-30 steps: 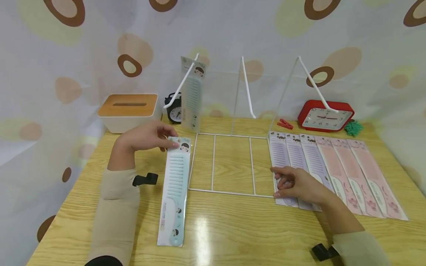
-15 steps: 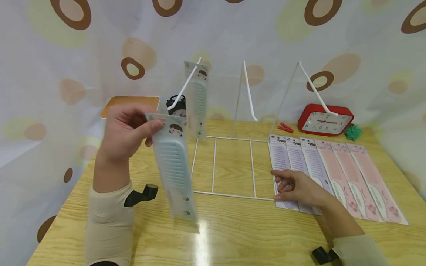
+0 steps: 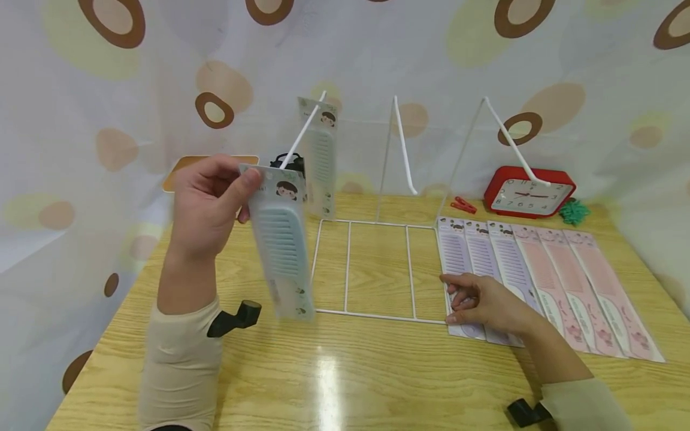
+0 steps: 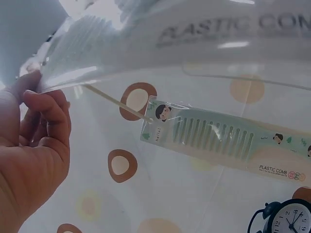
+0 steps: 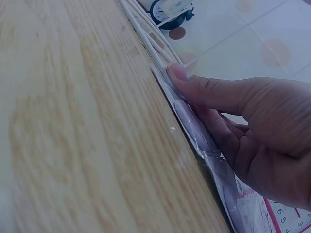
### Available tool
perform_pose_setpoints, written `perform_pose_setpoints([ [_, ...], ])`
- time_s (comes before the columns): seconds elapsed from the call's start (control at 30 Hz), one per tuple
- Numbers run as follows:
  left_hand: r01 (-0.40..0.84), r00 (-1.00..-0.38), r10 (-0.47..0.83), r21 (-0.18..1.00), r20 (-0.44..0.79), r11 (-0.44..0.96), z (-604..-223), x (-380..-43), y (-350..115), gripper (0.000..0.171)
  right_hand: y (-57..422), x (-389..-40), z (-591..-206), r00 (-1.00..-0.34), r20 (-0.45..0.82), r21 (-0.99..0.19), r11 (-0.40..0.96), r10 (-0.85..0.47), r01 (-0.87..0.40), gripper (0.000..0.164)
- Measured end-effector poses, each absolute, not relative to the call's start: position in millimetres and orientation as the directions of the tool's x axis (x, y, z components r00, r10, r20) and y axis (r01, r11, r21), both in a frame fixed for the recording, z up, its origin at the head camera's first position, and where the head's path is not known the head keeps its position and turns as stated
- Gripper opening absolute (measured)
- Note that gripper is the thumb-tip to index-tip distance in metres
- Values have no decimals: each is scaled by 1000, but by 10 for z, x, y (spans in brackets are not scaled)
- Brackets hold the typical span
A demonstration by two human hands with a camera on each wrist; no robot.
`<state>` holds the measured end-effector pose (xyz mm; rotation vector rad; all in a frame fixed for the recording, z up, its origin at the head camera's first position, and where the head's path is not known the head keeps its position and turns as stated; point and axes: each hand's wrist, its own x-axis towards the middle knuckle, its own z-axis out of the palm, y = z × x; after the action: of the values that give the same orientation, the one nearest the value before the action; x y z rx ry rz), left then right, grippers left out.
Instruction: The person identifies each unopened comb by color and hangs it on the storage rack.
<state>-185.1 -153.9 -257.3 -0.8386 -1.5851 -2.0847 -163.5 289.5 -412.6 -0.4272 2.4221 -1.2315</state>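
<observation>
My left hand (image 3: 202, 203) pinches the top corner of a packaged light-blue comb (image 3: 281, 239) between thumb and fingers. The pack hangs tilted in the air at the front of the left hook (image 3: 302, 134), hiding the hook's tip. Whether the hook passes through the pack's hole, I cannot tell. Another packaged blue comb (image 4: 214, 138) hangs further back on that same hook. My right hand (image 3: 487, 302) holds the right side of the white wire rack's base (image 3: 377, 315), thumb by the front corner, over the packaged purple combs (image 3: 453, 248).
Packaged pink combs (image 3: 579, 287) lie right of the purple ones. Two bare hooks, a middle hook (image 3: 404, 149) and a right hook (image 3: 509, 137), jut forward. Behind are a red clock (image 3: 530, 191), a red clip (image 3: 463, 205), a black alarm clock (image 4: 291, 218) and a wooden-lidded box (image 3: 180, 164).
My left hand has lifted the blue comb pack from the table's left side, up and toward the left hook's front. My right hand stays at the rack.
</observation>
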Motion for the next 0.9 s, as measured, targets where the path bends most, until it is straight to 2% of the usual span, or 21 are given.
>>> perform_pose_setpoints([
  [0.17, 581, -802, 21, 787, 597, -207, -2583, -1873, -1440, 6, 2918, -1629, -4110, -882, -201, -814, 573, -426, -92, 83],
  [0.33, 515, -856, -35, 847, 515, -129, -2609, -1934, -1385, 15, 2924, -1634, -4131, -876, -201, -828, 554, -438, -87, 83],
  [0.6, 489, -872, -98, 863, 480, -124, -2677, -2045, -1398, 24, 2906, -1645, -4119, -876, -201, -817, 568, -439, -97, 82],
  [0.9, 471, -881, -135, 871, 454, -142, -2789, -2192, -1305, 24, 2911, -1642, -4138, -874, -202, -826, 556, -442, -90, 82],
])
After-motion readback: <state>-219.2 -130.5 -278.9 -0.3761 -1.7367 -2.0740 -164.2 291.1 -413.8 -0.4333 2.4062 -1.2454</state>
